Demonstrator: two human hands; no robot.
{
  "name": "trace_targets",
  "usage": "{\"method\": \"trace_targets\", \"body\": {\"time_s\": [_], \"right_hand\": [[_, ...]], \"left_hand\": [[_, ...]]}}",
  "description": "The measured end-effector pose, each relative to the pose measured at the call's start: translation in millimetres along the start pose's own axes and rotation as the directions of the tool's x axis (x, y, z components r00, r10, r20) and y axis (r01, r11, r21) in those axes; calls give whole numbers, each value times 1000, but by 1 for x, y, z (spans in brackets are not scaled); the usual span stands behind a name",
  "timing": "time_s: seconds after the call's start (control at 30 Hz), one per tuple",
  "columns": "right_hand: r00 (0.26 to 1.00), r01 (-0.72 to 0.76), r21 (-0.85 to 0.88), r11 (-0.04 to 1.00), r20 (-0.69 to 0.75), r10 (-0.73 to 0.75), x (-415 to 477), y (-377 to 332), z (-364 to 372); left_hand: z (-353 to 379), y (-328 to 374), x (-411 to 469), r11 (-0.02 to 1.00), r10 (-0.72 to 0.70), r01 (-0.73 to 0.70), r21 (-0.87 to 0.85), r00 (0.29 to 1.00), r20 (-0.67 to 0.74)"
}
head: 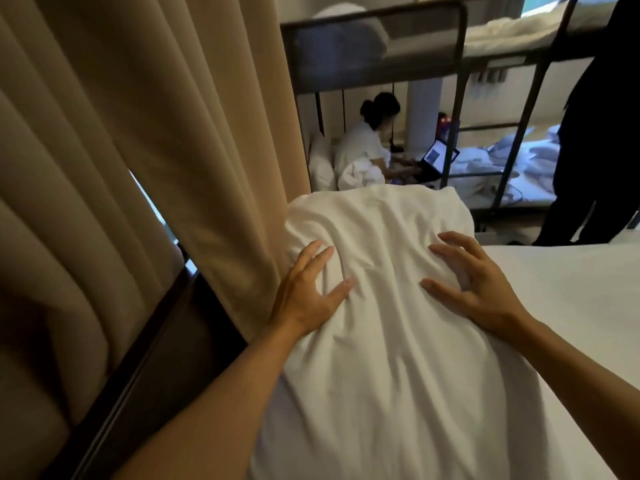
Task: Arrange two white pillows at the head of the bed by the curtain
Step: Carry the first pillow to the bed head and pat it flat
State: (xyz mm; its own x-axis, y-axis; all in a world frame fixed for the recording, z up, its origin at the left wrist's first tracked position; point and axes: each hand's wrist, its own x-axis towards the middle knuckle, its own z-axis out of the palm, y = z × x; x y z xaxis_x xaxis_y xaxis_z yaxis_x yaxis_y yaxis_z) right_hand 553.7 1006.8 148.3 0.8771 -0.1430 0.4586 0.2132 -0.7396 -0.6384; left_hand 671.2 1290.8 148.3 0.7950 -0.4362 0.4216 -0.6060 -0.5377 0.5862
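A wrinkled white pillow lies lengthwise on the white bed, its left side against the beige curtain. My left hand rests flat on the pillow's left edge, fingers spread. Across from it, my right hand presses on the pillow's right side with fingers apart and slightly curled. Neither hand grips the fabric. Whether a second pillow lies underneath is hidden.
A dark wooden rail runs along the bed's left side under the curtain. Beyond the bed stands a metal bunk bed. A person sits on its lower bunk with a laptop. Another person in dark clothes stands at right.
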Motion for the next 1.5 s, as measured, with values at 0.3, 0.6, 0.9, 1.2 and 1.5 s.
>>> {"method": "trace_targets", "body": {"time_s": [0.3, 0.6, 0.9, 1.2, 1.5], "right_hand": [[998, -52, 6, 999, 41, 52, 6, 51, 77], [995, -81, 32, 996, 56, 79, 32, 96, 143], [992, -104, 57, 993, 82, 100, 37, 127, 192], [975, -180, 51, 982, 142, 172, 19, 165, 231], [973, -187, 71, 980, 153, 175, 30, 177, 245]], "left_hand": [[45, -79, 1, 1000, -27, 27, 13, 1000, 7], [69, -137, 16, 995, -75, 74, 63, 997, 6], [90, -189, 15, 991, -84, 86, 99, 996, -19], [120, -224, 1, 981, -162, 157, 114, 986, 32], [131, -242, 8, 980, -159, 159, 121, 987, -7]]}}
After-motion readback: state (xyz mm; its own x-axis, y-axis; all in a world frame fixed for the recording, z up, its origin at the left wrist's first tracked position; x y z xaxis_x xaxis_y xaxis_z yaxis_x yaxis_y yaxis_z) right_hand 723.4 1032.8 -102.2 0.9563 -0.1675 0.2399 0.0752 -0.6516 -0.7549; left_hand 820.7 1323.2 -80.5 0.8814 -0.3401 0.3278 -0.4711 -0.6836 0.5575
